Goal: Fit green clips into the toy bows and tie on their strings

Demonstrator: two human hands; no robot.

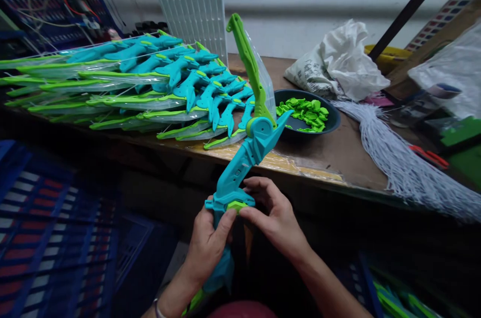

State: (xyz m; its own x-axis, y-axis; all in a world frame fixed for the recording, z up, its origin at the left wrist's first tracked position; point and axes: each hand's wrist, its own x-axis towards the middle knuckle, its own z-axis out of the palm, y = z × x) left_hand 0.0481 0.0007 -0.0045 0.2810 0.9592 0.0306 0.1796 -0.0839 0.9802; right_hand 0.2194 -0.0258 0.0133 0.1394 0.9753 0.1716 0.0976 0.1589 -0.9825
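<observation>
A toy bow (236, 168) of turquoise and lime-green plastic slants upward in front of me, its upper green limb raised above the table. My left hand (208, 243) is wrapped round its middle, with the thumb against a small green plastic piece (236, 205) set in the turquoise body. On that piece's other side, my right hand (274, 218) pinches it with the thumb and bent fingers, the fingertips partly hidden. The bow's lower part runs down between my forearms.
Many similar bows (169, 77) lie stacked at the table's left. A dark bowl (334, 117) holds small green pieces. Right of it are a white sack (338, 62), a bundle of white strings (391, 157) and red-handled scissors (428, 156). Blue crates (56, 238) stand low on the left.
</observation>
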